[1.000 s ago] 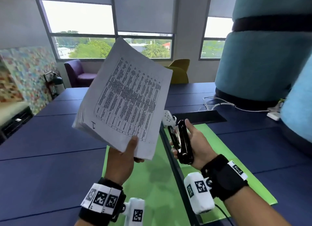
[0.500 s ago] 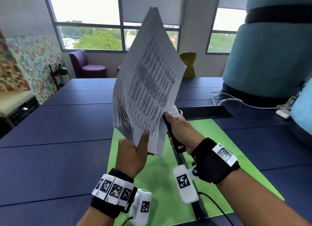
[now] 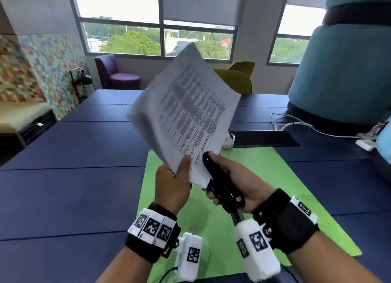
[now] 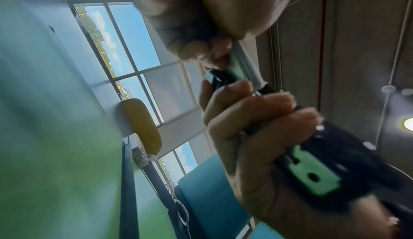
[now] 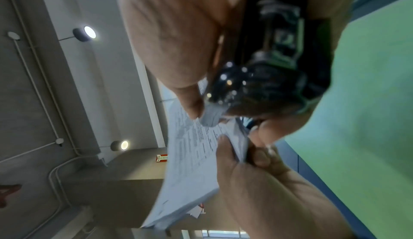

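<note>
One stack of printed sheets (image 3: 186,113), held in the air above the green mat (image 3: 275,177), tilted, top edge leaning away toward the windows. The print is blurred.

Left hand (image 3: 171,185) grips the stack's lower edge: thumb on the printed face, fingers (image 5: 266,156) curled behind, clamped on the paper.

Black stapler (image 3: 220,183) meets the stack's lower right corner, its nose lying over the top sheet. Cannot tell how far the corner sits inside.

Right hand (image 3: 243,183) wraps the stapler, fingers (image 4: 252,105) curled tight round its body. The two hands are just beside each other.

The mat lies on the dark blue tabletop (image 3: 63,187). White power strip (image 3: 229,140) at the mat's far edge, partly hidden by the sheets. Purple armchair (image 3: 118,73) and yellow chair (image 3: 234,77) by the windows.
</note>
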`<control>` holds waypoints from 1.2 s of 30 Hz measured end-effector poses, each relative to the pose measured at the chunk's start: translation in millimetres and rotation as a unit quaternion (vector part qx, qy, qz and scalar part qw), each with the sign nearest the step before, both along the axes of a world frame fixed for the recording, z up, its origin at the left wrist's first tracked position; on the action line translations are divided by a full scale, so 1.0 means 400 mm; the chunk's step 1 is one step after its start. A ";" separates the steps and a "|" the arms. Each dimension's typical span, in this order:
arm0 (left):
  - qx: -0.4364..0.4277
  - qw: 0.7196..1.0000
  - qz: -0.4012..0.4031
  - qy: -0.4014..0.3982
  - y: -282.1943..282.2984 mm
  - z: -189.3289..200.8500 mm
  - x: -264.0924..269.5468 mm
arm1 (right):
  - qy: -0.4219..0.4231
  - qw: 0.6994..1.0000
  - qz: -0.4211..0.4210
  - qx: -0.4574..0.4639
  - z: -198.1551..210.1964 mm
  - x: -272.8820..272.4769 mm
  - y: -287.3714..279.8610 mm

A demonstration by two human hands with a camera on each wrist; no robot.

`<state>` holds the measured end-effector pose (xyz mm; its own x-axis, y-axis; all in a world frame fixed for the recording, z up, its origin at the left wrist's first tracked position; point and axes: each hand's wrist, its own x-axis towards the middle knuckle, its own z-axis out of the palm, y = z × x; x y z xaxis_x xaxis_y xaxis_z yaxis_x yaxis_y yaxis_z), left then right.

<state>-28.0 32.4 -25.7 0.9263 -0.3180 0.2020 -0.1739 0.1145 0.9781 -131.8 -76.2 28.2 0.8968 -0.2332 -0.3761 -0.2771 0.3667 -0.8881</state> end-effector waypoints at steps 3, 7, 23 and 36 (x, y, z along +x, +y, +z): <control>-0.032 0.999 0.023 0.003 0.000 -0.004 -0.006 | -0.008 1.000 0.004 0.002 -0.022 -0.015 0.023; -0.029 0.999 0.037 -0.005 0.008 -0.002 -0.012 | -0.013 1.000 0.004 0.008 -0.028 -0.025 0.032; 0.003 0.997 0.063 -0.037 0.006 -0.005 -0.019 | -0.008 1.000 0.006 -0.004 -0.041 -0.024 0.042; -0.054 0.997 0.056 -0.004 -0.005 -0.016 -0.018 | -0.058 0.991 -0.085 -0.090 -0.067 -0.009 0.065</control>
